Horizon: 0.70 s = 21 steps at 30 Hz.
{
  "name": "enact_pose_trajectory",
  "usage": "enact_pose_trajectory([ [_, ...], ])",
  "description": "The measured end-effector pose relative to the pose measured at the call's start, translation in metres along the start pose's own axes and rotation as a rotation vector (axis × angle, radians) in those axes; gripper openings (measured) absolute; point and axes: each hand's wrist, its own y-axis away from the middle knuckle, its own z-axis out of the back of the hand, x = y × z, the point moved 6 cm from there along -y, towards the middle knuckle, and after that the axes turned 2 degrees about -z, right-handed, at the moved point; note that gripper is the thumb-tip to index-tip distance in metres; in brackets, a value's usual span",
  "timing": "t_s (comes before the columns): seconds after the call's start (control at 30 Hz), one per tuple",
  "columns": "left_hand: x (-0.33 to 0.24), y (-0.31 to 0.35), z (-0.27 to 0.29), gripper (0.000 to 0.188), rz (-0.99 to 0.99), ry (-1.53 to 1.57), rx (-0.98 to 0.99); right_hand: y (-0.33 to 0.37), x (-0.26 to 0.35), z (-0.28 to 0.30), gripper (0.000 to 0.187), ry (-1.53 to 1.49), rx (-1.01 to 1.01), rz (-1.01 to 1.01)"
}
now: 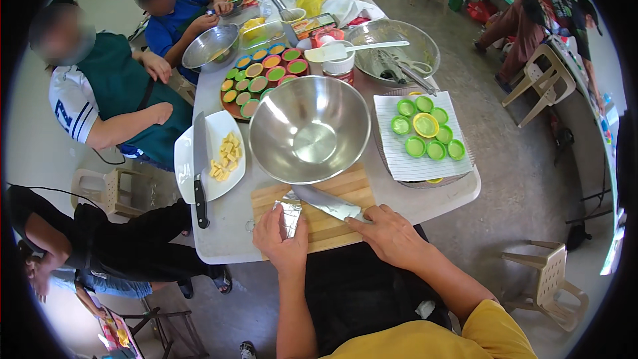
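Note:
My left hand (282, 239) is wrapped round a small foil-wrapped block (290, 218) at the left side of a wooden cutting board (316, 233). My right hand (392, 236) grips a wide-bladed knife (324, 202) by its near end. The blade lies low over the board, its tip pointing left and away, close to the foil block. Right behind the knife, a large steel mixing bowl (312, 143) stands at the board's far edge. Pale yellow cubes (227, 157) sit on a white plate (189, 153) to the left, with a black-handled knife (200, 189) along its rim.
Green and yellow molds (435, 129) rest on a paper-lined tray (399, 166) at right. Behind the bowl are a tray of colourful filled cups (266, 70), a white spatula (355, 48) and another steel bowl (425, 43). Two people sit or stand along the table's left side.

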Motion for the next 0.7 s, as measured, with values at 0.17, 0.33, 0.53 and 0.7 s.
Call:
enact_pose_trajectory([
  [0.17,0.015,-0.004,0.008,0.049,0.090,0.065,0.086,0.000,0.009,0.001,0.045,-0.010,-0.063,-0.011],
  [0.33,0.020,-0.011,0.022,0.050,0.012,-0.035,0.015,-0.017,0.020,-0.005,0.042,0.024,-0.156,0.007],
  [0.53,0.024,-0.009,0.027,0.051,0.058,-0.003,0.019,-0.039,0.024,-0.017,0.037,0.131,-0.315,-0.021],
  [0.7,0.018,-0.014,0.035,0.051,0.018,-0.014,-0.006,-0.049,0.034,-0.026,0.034,0.147,-0.408,0.006],
])
